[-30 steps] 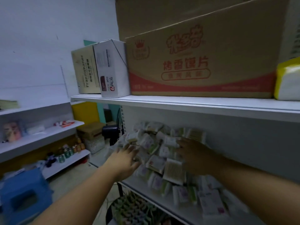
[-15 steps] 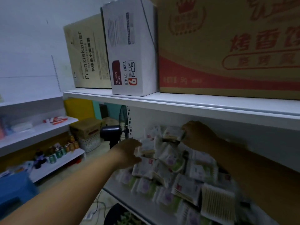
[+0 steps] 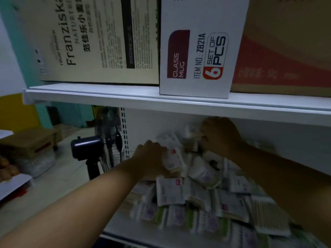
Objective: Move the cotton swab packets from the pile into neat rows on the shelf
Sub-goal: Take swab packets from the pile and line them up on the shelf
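Observation:
A loose pile of cotton swab packets, white with green and purple print, covers the white lower shelf. My left hand is at the pile's left end, fingers closed around upright packets. My right hand reaches deep to the back of the shelf and pinches a packet near the rear wall. The far part of the pile is hidden behind my right forearm. The picture is dim and blurred.
The upper shelf board hangs low just over my hands, carrying a beige Franziskaner carton, a white glass-mug box and a brown carton. A dark fan stands on the floor to the left of the shelf's end.
The view has come closer and lower toward the shelf's left end. Both hands have gone deeper into the pile; the left one has closed on packets, and the right has moved to the back.

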A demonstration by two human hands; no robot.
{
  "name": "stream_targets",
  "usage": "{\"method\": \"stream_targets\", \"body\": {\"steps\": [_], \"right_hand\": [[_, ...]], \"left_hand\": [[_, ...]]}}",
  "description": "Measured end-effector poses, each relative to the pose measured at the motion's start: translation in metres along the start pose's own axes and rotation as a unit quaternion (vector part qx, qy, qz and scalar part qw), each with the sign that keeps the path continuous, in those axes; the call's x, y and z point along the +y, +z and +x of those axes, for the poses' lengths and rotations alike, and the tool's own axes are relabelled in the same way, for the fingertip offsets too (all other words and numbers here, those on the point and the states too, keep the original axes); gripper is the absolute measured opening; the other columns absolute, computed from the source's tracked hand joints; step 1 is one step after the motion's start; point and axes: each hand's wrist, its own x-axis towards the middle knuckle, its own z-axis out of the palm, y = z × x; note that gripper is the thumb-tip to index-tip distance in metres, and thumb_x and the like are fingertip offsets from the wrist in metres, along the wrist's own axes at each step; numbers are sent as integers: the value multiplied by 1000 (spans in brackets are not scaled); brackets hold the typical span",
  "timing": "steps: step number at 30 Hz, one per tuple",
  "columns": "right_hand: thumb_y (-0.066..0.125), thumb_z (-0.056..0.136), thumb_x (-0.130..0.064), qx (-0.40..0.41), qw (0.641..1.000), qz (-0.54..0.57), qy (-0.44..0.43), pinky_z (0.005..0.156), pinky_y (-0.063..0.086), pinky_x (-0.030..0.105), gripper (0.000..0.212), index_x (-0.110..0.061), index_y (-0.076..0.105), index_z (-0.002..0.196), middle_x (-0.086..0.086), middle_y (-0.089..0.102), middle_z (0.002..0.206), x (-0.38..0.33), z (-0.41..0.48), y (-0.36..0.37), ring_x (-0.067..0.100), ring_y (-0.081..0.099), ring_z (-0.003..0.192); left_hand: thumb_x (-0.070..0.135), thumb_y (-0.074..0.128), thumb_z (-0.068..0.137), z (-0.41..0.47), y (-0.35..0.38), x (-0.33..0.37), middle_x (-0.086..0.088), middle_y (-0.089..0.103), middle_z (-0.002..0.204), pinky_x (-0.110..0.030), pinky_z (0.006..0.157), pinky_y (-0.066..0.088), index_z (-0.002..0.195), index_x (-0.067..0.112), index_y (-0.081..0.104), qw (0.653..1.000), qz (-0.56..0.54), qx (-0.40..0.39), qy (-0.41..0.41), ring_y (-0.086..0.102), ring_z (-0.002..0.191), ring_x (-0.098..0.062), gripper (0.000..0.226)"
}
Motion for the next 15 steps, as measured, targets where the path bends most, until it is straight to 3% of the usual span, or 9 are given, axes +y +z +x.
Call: {"method": "stream_targets", "body": {"steps": [2,5,7,9,12,15], "right_hand": [[59,81,-26,55,994,69,65,75,45,36,26,-5,63,95,13,64,97,-1,-12,-11,34,59,90],[56,87,-25,72,940,268,199,58,39,32,14,-13,52,93,7,57,78,-8,-31,-29,26,54,69],[51,91,-24,49,896,371,238,47,29,27,16,-26,39,81,1,48,63,-15,-47,-35,12,48,51],[50,91,-25,40,865,430,256,43,27,26,22,-28,34,76,1,43,59,-30,-67,-42,6,38,41],[49,88,-33,36,847,448,283,43,29,19,16,-35,36,79,-3,50,67,-55,-98,-50,5,45,48],[54,87,-39,32,833,449,322,45,32,15,20,-43,35,79,-17,49,66,-71,-123,-55,-5,47,54]], "left_hand": [[57,73,69,2,-2,-3,-1,42,135,-36,102,29,140,28,38,1000,-26,7,5,34,124,-23,85],[53,80,61,-4,-13,-7,1,49,121,-34,91,43,125,30,46,986,-157,40,-25,47,111,-22,76],[48,84,57,-12,-18,-7,7,54,101,-25,65,46,102,30,47,953,-285,95,-35,54,86,-11,62],[42,87,56,-25,-17,4,17,51,88,-17,52,38,91,32,41,910,-389,140,-30,50,74,3,59],[34,90,53,-42,-5,41,24,49,87,-12,54,40,96,33,43,841,-518,155,-26,49,73,8,65],[26,91,54,-51,12,81,20,60,85,-13,55,51,90,33,56,790,-597,136,-35,57,72,9,51]]}}
